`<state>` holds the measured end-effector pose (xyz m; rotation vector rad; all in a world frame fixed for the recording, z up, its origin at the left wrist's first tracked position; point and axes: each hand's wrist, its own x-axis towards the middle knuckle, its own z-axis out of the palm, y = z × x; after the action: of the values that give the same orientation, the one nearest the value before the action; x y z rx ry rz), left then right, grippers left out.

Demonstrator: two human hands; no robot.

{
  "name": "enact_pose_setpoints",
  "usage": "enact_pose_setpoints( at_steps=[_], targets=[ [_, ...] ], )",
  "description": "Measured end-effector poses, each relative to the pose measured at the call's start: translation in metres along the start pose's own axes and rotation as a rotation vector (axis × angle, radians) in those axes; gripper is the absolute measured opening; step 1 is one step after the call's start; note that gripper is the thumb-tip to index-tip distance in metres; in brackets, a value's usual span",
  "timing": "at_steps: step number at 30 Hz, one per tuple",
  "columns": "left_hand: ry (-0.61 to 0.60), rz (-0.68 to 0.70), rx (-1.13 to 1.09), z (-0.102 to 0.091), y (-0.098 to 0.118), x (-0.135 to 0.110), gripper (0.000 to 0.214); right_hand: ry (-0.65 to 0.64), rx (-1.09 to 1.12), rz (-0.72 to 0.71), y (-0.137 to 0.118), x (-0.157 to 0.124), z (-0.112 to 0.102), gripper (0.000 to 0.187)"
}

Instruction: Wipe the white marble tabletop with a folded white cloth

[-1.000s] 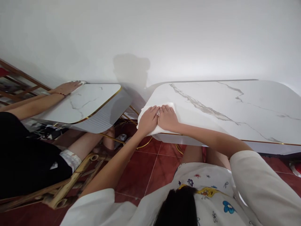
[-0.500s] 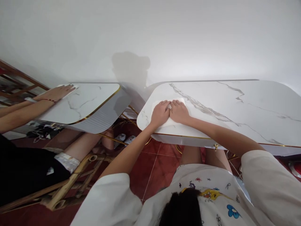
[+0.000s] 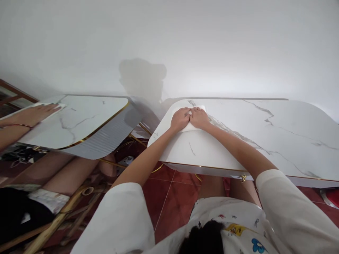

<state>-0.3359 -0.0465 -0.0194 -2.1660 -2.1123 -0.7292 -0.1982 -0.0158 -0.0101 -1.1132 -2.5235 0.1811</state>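
My left hand (image 3: pixel 180 119) and my right hand (image 3: pixel 199 118) lie side by side, palms down, on a folded white wipe (image 3: pixel 191 127); whether it is cloth or paper I cannot tell. The thumbs meet in the middle, and the fingers stretch forward, pressing the wipe onto the tabletop. Beneath it is the left part of a white marble-patterned desk (image 3: pixel 291 123) with rounded corners and a gold edge. Part of the wipe is hidden under my hands.
A similar desk (image 3: pixel 87 109) stands to the left, across a gap. There a co-worker's hand (image 3: pixel 39 112) rests on another white wipe. The wall (image 3: pixel 212 46) runs behind both desks. A small gold knob (image 3: pixel 243 178) sits on my desk's front. A bamboo chair (image 3: pixel 66 215) is at lower left.
Both my hands and the wipe have slid away from me across the desk, toward the wall. The view has shifted, and the co-worker's hand appears farther left.
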Motion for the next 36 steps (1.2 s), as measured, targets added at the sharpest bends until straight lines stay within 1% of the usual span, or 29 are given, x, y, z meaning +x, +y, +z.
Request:
enact_pose_setpoints(
  at_steps=[6,10,14,19,24,27,31,36],
  targets=[
    [0.035,0.03,-0.047,0.007,-0.014,0.032,0.05,-0.015,-0.009,0.017,0.012,0.03,0.003,0.046],
    [0.018,0.029,-0.025,0.011,-0.021,0.049,0.051,-0.015,-0.003,0.046,0.019,0.049,0.007,0.046],
    [0.007,0.005,0.004,0.013,-0.025,0.062,0.05,-0.012,0.002,0.051,0.026,0.064,0.012,0.046],
    [0.038,0.084,0.052,0.017,-0.029,0.076,0.046,-0.02,0.011,0.025,0.034,0.081,0.012,0.046],
    [0.054,0.083,0.094,0.025,-0.035,0.095,0.042,-0.024,0.03,0.029,0.043,0.096,0.012,0.045],
    [0.036,0.103,0.103,0.029,-0.037,0.106,0.043,-0.01,0.032,0.062,0.048,0.102,0.013,0.044],
    [-0.015,0.142,0.106,0.032,-0.036,0.119,0.047,0.024,0.012,0.147,0.051,0.102,0.014,0.046],
    [-0.065,0.202,0.08,0.031,-0.032,0.123,0.05,0.042,0.004,0.262,0.047,0.092,0.012,0.052]
  ],
)
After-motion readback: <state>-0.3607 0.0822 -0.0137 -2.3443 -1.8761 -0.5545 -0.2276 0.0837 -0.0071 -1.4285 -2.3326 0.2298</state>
